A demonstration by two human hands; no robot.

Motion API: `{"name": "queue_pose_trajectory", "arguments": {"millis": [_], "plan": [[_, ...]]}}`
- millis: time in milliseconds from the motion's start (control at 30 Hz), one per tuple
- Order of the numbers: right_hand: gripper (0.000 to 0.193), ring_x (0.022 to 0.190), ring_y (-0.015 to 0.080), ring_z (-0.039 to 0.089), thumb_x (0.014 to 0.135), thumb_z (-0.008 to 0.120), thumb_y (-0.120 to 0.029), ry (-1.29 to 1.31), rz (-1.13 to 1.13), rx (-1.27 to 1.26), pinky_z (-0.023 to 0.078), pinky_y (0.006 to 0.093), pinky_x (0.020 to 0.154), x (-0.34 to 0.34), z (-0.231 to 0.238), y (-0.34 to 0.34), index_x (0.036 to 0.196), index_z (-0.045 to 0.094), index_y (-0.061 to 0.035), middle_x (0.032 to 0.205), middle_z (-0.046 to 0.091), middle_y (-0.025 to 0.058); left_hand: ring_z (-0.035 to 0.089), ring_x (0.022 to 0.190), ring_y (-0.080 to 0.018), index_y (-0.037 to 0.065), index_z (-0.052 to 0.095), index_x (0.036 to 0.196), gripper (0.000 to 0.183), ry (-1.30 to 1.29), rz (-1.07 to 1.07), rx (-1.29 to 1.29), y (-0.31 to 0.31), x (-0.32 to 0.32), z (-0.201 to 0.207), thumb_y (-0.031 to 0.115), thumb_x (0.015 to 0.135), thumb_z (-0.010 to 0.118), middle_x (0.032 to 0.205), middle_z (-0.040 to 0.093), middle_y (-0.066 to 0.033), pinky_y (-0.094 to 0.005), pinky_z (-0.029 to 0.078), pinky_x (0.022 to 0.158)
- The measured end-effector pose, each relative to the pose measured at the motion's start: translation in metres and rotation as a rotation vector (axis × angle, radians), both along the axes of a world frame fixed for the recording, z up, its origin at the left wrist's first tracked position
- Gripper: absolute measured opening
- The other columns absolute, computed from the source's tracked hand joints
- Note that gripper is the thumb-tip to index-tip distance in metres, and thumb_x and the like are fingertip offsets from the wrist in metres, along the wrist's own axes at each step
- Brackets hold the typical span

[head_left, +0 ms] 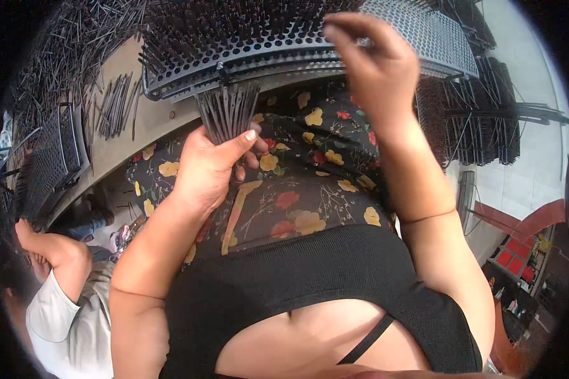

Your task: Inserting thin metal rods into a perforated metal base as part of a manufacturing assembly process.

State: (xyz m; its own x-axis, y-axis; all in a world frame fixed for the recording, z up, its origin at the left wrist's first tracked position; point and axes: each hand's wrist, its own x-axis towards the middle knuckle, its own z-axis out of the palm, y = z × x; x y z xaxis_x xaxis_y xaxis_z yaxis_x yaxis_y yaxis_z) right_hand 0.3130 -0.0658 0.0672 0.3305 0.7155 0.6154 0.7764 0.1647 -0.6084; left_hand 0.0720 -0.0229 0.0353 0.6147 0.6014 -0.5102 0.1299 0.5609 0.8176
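My left hand point(218, 158) is closed around a bundle of thin dark sticks point(229, 114), which fan out upward above my lap. The thumb lies across the front of the bundle. Just beyond stands a perforated metal rack point(423, 38), with many dark sticks point(234, 25) upright in its holes on the left and middle. My right hand point(379, 66) is raised over the rack, to the right of the upright sticks. Its thumb and forefinger come together in a pinch, slightly blurred, and anything between the fingertips is too small to make out.
Loose dark sticks point(76, 44) lie heaped on the table point(117, 63) at the far left, with a small pile point(117, 104) nearer. Another perforated rack point(54, 148) stands at the left. A person point(76, 309) sits there. Stacked filled racks point(487, 120) stand at the right.
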Motion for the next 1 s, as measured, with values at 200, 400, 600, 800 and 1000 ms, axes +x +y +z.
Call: {"name": "queue_pose_trajectory", "arguments": {"millis": [200,400,600,800,1000], "plan": [[0.02,0.074,0.0102,0.062,0.079,0.078,-0.012,0.941,0.432,-0.516,0.052,0.0261,0.068,-0.037,-0.02,-0.023,0.091,0.068,-0.0006,0.08,0.068,0.0042,0.059,0.066,-0.0098,0.003,0.064,0.102,0.019,-0.044,-0.025,0.002,-0.002,0.019,0.012,0.017,0.09,0.066,0.084,0.067,-0.0055,-0.0217,0.046,0.053],[0.039,0.08,0.0125,0.065,0.084,0.067,0.003,0.548,0.178,0.207,0.049,0.0202,0.062,0.011,-0.004,-0.008,0.119,0.053,-0.004,0.096,0.069,0.0143,0.054,0.062,-0.007,0.005,0.06,0.108,0.022,-0.038,-0.1,-0.013,-0.001,0.019,0.009,0.019,0.092,0.063,0.083,0.065,-0.0042,-0.0205,0.042,0.048],[0.043,0.078,0.0072,0.057,0.083,0.064,0.012,0.197,0.037,0.317,0.046,0.0197,0.066,0.016,0.007,0.0,0.12,0.048,-0.0028,0.088,0.06,0.0033,0.052,0.059,-0.0067,0.006,0.057,0.101,0.015,0.018,-0.014,-0.012,-0.005,0.015,-0.003,0.018,0.093,0.062,0.081,0.065,-0.0038,-0.0193,0.04,0.046],[0.038,0.078,0.0084,0.06,0.082,0.066,0.009,0.127,-0.027,0.275,0.046,0.0196,0.063,0.014,0.008,0.003,0.116,0.054,-0.0027,0.09,0.063,0.0044,0.054,0.059,-0.0072,0.006,0.057,0.101,0.015,0.034,-0.023,0.012,-0.001,0.006,-0.005,0.016,0.092,0.063,0.081,0.064,-0.003,-0.0202,0.041,0.046],[0.036,0.075,0.0141,0.062,0.076,0.072,0.003,-0.283,-0.144,0.135,0.047,0.0254,0.062,0.011,0.033,0.009,0.111,0.065,-0.0049,0.09,0.068,0.0082,0.055,0.059,-0.0094,0.006,0.057,0.096,0.013,0.112,0.036,0.055,0.003,-0.012,-0.002,0.016,0.091,0.063,0.078,0.062,-0.0029,-0.0227,0.043,0.049]]}}
